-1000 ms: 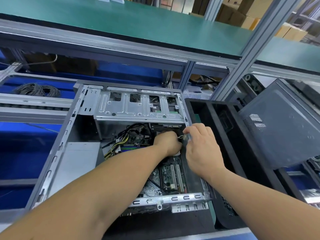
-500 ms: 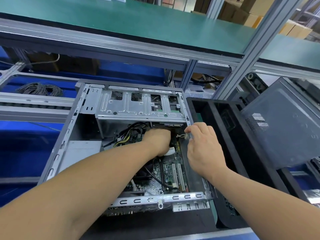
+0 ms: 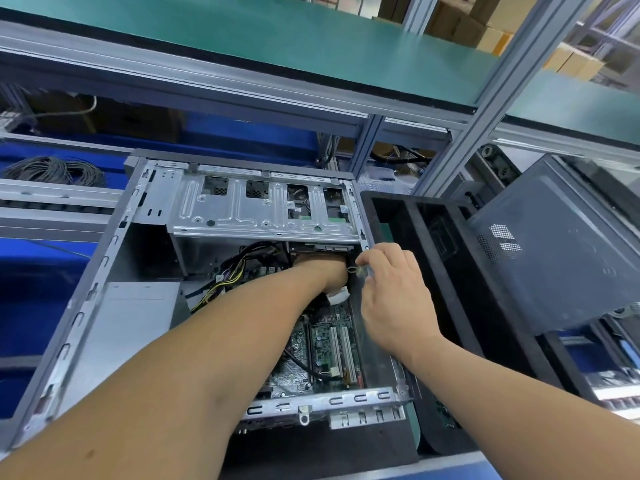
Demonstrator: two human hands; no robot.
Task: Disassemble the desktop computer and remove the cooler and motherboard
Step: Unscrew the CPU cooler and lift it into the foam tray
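At frame centre, lying on its side with the side panel off: desktop computer case [image 3: 114, 244], grey steel. Motherboard [image 3: 325, 344] visible in the lower middle of the opening, green, with two pale expansion slots running lengthwise. Cooler not identifiable; the forearm covers that area.

Left hand [image 3: 325, 271] reaches deep into the case, just under the edge of the silver drive cage [image 3: 256, 206]. Fingers hidden beneath the cage; whether it grips anything cannot be told. A white connector [image 3: 337, 295] shows just below the wrist.

Right hand [image 3: 391, 292] sits at the right wall of the case, fingers curled, thumb and fingertips pinching a small metal ring-shaped part [image 3: 354, 270] just beside the left hand. What the part is cannot be made out.

Yellow-and-black cable bundle [image 3: 228, 271] runs from the cage area toward the grey power supply [image 3: 131, 306] at centre left.

Right of the case, touching it: black foam tray [image 3: 467, 271] with long compartments. A dark perforated panel [image 3: 554, 244] leans at the right edge of frame.

Upper frame: green shelf surface [image 3: 277, 36] on an aluminium frame [image 3: 491, 98]. Upper left: coil of grey wire [image 3: 52, 169].
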